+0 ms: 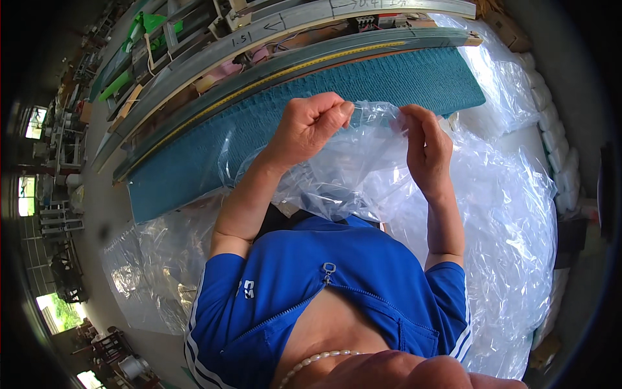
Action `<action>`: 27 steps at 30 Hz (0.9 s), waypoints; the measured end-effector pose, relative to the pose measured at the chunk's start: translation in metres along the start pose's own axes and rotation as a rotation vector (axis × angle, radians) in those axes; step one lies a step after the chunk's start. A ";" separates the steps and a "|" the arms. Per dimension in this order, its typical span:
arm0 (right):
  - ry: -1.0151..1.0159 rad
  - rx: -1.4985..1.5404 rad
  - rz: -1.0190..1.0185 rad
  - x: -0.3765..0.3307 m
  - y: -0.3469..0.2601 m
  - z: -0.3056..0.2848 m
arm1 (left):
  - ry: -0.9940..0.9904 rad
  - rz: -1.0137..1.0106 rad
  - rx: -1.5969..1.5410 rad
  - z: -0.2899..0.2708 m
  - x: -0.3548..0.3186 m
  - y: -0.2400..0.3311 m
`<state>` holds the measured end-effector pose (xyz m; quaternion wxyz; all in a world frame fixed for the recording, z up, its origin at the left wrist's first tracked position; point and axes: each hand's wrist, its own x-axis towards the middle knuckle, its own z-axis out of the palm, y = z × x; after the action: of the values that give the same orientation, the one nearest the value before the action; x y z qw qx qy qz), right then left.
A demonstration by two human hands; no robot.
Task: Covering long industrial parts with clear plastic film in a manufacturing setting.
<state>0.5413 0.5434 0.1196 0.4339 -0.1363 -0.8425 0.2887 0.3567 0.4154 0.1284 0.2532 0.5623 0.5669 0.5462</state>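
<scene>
Both hands are raised in front of the chest, gripping the top edge of a clear plastic bag (337,175) near the centre of the view. The left hand (311,126) is curled into a fist, its fingers (340,113) closed tight on a bunched fold of the film at about eleven o'clock from centre. The right hand (427,149), at about one o'clock, stands more upright, its fingers (409,126) narrowed and pinching the same edge just beside the left hand; the film stretches taut between the two. The bag hangs crumpled below the hands, down over the blue zipped shirt (324,285).

Behind the hands, from ten to one o'clock, a teal knitted panel (363,87) hangs from a long flat knitting machine (272,45) whose grey metal rails run slantwise across the top. More loose clear plastic sheeting (512,220) is heaped at three to four o'clock, and another heap (155,259) lies at eight o'clock on the grey floor (103,188).
</scene>
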 end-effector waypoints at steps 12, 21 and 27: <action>0.163 -0.362 -0.203 0.000 -0.009 0.020 | 0.246 0.075 0.006 0.000 0.008 0.003; 0.102 -0.350 -0.113 -0.015 -0.008 0.023 | 0.184 -0.051 -0.205 0.008 0.009 -0.001; 0.010 -0.430 -0.102 -0.017 -0.003 -0.005 | 0.113 -0.118 -0.053 0.010 0.012 0.002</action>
<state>0.5555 0.5349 0.1129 0.4131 -0.1844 -0.8882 0.0795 0.3635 0.4291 0.1309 0.2672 0.4893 0.5976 0.5763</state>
